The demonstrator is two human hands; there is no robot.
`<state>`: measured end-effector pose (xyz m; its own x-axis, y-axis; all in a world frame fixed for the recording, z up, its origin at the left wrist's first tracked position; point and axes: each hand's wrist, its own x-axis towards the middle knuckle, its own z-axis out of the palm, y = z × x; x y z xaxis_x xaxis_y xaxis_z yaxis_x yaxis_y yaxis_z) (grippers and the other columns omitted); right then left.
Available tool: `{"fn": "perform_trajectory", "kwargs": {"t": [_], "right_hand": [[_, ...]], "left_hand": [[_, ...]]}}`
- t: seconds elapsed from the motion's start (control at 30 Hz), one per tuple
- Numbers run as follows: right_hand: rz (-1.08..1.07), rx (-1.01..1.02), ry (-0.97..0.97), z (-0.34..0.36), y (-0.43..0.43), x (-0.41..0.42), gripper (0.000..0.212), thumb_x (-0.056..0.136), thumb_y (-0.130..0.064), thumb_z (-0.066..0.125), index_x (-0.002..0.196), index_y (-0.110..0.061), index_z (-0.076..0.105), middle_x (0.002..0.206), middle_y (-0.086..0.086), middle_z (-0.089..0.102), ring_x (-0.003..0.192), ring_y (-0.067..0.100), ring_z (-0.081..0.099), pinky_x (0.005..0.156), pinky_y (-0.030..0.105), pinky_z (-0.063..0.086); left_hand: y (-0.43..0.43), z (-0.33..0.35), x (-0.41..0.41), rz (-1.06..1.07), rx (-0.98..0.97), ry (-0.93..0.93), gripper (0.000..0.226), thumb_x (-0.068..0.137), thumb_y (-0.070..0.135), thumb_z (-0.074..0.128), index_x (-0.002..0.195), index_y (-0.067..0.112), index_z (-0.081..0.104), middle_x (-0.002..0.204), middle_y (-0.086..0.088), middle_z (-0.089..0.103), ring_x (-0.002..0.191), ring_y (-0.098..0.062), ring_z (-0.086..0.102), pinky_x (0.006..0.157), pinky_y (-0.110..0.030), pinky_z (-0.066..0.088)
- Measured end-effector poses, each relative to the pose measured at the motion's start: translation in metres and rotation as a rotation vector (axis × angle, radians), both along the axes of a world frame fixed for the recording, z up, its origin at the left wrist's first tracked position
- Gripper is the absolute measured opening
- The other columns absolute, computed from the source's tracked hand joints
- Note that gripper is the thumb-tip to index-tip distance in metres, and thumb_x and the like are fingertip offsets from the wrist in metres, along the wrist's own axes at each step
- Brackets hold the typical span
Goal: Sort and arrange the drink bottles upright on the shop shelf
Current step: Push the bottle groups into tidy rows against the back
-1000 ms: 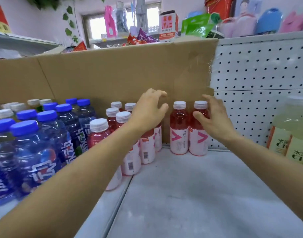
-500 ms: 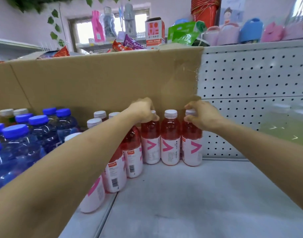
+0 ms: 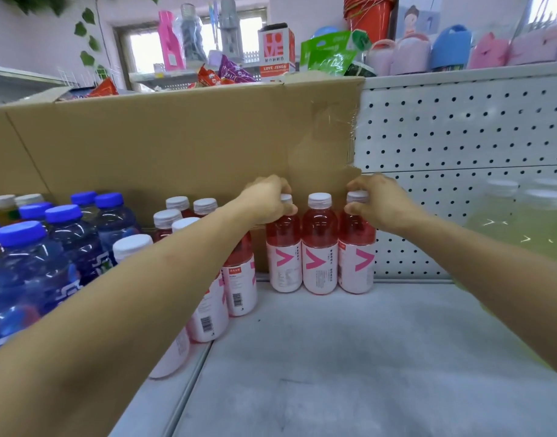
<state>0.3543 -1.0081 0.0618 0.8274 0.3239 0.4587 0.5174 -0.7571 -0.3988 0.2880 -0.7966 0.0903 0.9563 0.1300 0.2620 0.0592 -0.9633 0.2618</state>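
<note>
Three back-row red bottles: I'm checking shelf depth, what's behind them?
Brown cardboard, with white pegboard starting beside the right bottle. The bottles cover its bottom edge there.

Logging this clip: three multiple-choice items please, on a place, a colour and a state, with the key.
1. Where does the row of three red bottles stand?
A) at the shelf's front edge
B) at the back of the shelf
C) on top of a box

2. What colour are the caps on the dark blue bottles?
A) white
B) green
C) blue

3. What do the hands do?
A) lie flat
B) both hold the middle bottle
C) the left hand grips the left red bottle, the right hand the right red bottle

Key: 1 B, cardboard and holed panel rise just behind them; 2 C, blue tops show at left; 3 C, fingers curl round both outer caps.
</note>
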Motion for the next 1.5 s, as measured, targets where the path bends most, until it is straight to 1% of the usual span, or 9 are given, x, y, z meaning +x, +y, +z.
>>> {"fn": "perform_trajectory", "kwargs": {"t": [0.1, 0.23, 0.43, 0.67, 0.83, 0.97, 1.27, 1.4, 1.5], "right_hand": [[-0.05, -0.01, -0.035, -0.006, 0.006, -0.013, 0.055, 0.09, -0.027, 0.068, 0.141, -0.017, 0.049, 0.141, 0.012, 0.042, 0.13, 0.03, 0.041, 0.099, 0.039, 0.041], [0.13, 0.185, -0.446, -0.028, 0.023, -0.06, 0.042, 0.088, -0.012, 0.066, 0.129, -0.011, 0.058, 0.129, 0.009, 0.054, 0.12, 0.026, 0.043, 0.098, 0.036, 0.041], [0.633, 0.24, -0.19, -0.07, 0.084, -0.128, 0.041, 0.088, -0.004, 0.068, 0.127, -0.009, 0.058, 0.117, 0.003, 0.058, 0.103, 0.02, 0.059, 0.092, 0.039, 0.05], [0.577, 0.114, 0.045, -0.022, 0.162, -0.141, 0.041, 0.101, -0.032, 0.049, 0.14, -0.019, 0.044, 0.128, 0.005, 0.06, 0.112, 0.024, 0.057, 0.098, 0.045, 0.045], [0.532, 0.008, 0.123, -0.003, 0.162, -0.143, 0.035, 0.092, -0.048, 0.061, 0.111, -0.02, 0.052, 0.11, -0.002, 0.062, 0.1, 0.02, 0.06, 0.091, 0.044, 0.05], [0.479, 0.209, 0.105, -0.017, 0.136, -0.153, 0.04, 0.08, -0.052, 0.071, 0.093, -0.021, 0.049, 0.093, -0.006, 0.062, 0.084, 0.015, 0.06, 0.078, 0.043, 0.052], [0.086, 0.294, -0.049, -0.026, 0.044, -0.135, 0.043, 0.072, -0.055, 0.074, 0.086, -0.021, 0.052, 0.079, -0.005, 0.065, 0.077, 0.02, 0.064, 0.071, 0.045, 0.054], [0.086, 0.329, 0.057, -0.035, 0.013, -0.124, 0.054, 0.067, -0.064, 0.072, 0.097, -0.025, 0.05, 0.089, -0.013, 0.064, 0.086, 0.014, 0.064, 0.077, 0.046, 0.055], [0.212, 0.261, 0.205, -0.062, -0.002, -0.124, 0.072, 0.056, -0.063, 0.077, 0.115, -0.037, 0.045, 0.101, -0.024, 0.062, 0.089, -0.005, 0.063, 0.08, 0.03, 0.052]], "left_hand": [[-0.005, 0.0, -0.017, -0.038, 0.117, 0.022, 0.057, 0.096, 0.042, 0.06, 0.145, 0.017, 0.046, 0.144, -0.009, 0.051, 0.129, -0.029, 0.05, 0.099, -0.036, 0.042], [0.001, 0.001, -0.07, -0.094, 0.205, -0.196, 0.054, 0.097, 0.044, 0.057, 0.145, 0.022, 0.046, 0.141, -0.004, 0.052, 0.132, -0.025, 0.046, 0.108, -0.04, 0.036], [0.046, -0.049, -0.172, 0.108, 0.049, -0.734, 0.047, 0.096, 0.035, 0.062, 0.137, 0.012, 0.053, 0.142, -0.009, 0.049, 0.138, -0.026, 0.035, 0.118, -0.043, 0.025], [0.08, -0.074, -0.197, 0.069, -0.374, -0.577, 0.043, 0.096, 0.032, 0.064, 0.136, 0.023, 0.052, 0.125, 0.008, 0.049, 0.105, 0.004, 0.052, 0.092, -0.007, 0.04], [0.089, -0.069, -0.196, 0.156, -0.557, -0.578, 0.028, 0.089, 0.034, 0.072, 0.112, 0.03, 0.055, 0.096, 0.019, 0.061, 0.084, 0.007, 0.06, 0.071, -0.01, 0.046], [0.082, -0.074, -0.194, 0.017, -0.695, -0.587, 0.027, 0.092, 0.029, 0.069, 0.117, 0.027, 0.058, 0.1, 0.012, 0.067, 0.079, 0.01, 0.062, 0.068, -0.008, 0.048], [0.026, -0.077, -0.147, -0.24, -0.756, -0.473, 0.026, 0.097, 0.027, 0.064, 0.121, 0.03, 0.055, 0.111, 0.004, 0.066, 0.099, -0.008, 0.065, 0.089, -0.025, 0.053], [0.016, -0.085, -0.136, -0.32, -0.816, -0.283, 0.068, 0.092, 0.038, 0.069, 0.147, 0.036, 0.029, 0.125, 0.017, 0.056, 0.113, -0.001, 0.057, 0.099, -0.029, 0.047], [0.017, -0.114, -0.143, -0.189, -0.598, -0.188, 0.112, 0.065, 0.048, 0.087, 0.147, 0.048, 0.011, 0.142, 0.014, 0.042, 0.125, -0.007, 0.05, 0.104, -0.033, 0.043]]}}
